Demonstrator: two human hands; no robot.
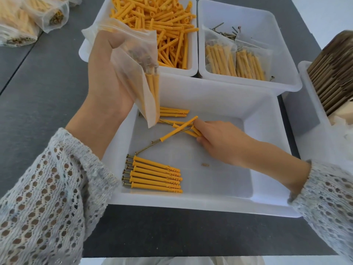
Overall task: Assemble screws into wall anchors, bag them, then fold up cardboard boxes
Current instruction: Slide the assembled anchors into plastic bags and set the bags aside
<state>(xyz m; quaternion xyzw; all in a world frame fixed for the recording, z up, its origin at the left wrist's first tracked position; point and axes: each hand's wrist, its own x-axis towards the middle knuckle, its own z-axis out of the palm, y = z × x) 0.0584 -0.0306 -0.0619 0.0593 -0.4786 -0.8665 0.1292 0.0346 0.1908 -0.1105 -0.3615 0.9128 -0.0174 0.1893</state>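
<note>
My left hand (pixel 107 73) holds a clear zip bag (pixel 137 60) upright over the near white tray (pixel 210 205); a few yellow anchors with screws stand inside the bag. My right hand (pixel 215 138) reaches into the tray and pinches a small bunch of assembled anchors (pixel 193 131) that lie crossed on the tray floor. A neat row of several assembled anchors (pixel 154 176) rests at the tray's front left. Three more anchors (pixel 173 112) lie at the back, just beside the bag's lower corner.
A white bin of loose yellow anchors (pixel 162 25) stands behind the tray. To its right a bin (pixel 277 54) holds loose screws and filled bags. Filled bags (pixel 28 18) lie at the far left on the dark table. Flat cardboard (pixel 332 73) stands in a bin at right.
</note>
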